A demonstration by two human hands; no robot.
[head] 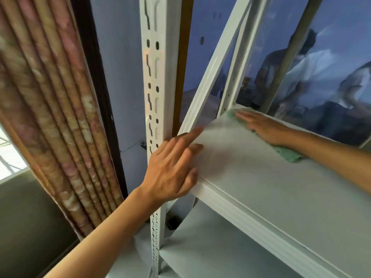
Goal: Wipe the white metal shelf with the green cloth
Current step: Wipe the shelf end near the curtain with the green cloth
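Observation:
The white metal shelf (261,177) runs from the middle to the lower right, its board flat and pale. My right hand (263,125) lies flat, palm down, on the green cloth (289,154) at the shelf's far left corner; the cloth shows past the fingertips and behind the wrist. My left hand (172,167) rests on the shelf's near left corner beside the slotted upright post (155,77), fingers spread, holding nothing.
A lower shelf board (210,253) sits beneath. A folded patterned curtain (50,107) hangs at the left beside a dark frame. Behind the shelf a glass pane (321,67) reflects figures. A diagonal white brace (216,63) rises from the shelf's left edge.

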